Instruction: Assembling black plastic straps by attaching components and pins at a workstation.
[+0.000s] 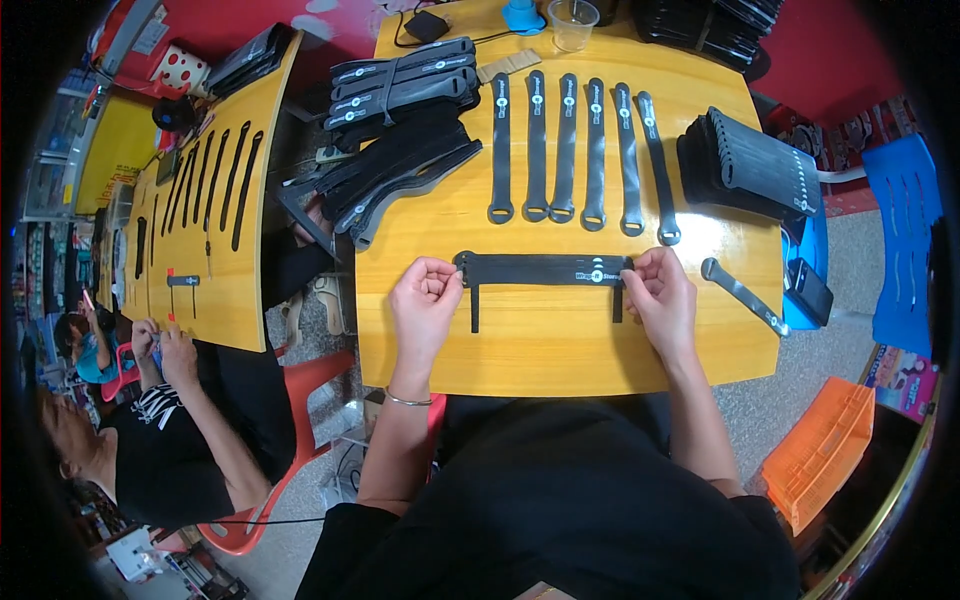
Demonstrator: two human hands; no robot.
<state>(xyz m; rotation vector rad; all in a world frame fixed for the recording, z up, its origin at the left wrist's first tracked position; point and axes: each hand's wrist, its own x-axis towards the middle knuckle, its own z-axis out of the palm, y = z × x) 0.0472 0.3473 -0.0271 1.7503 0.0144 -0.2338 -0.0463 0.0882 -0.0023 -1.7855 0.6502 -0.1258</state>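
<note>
A flat bundle of black hook-and-loop straps point(540, 269) with white print lies crosswise on the yellow table in front of me. My left hand point(425, 300) pinches its left end, and my right hand point(662, 296) pinches its right end. Below the bundle, one narrow black strip point(475, 312) hangs toward me by the left end, and another narrow black strip point(616, 305) by the right end. Whether these strips are wrapped around the bundle cannot be made out. Beyond it, several single straps point(565, 150) lie side by side, their slotted ends toward me.
One loose strap point(745, 297) lies right of my right hand. Strap piles stand back left point(405, 85) and right point(750, 160). A clear plastic cup point(573, 24) stands at the back. An orange crate point(820, 455) is at lower right. A co-worker point(170, 430) works at another table on the left.
</note>
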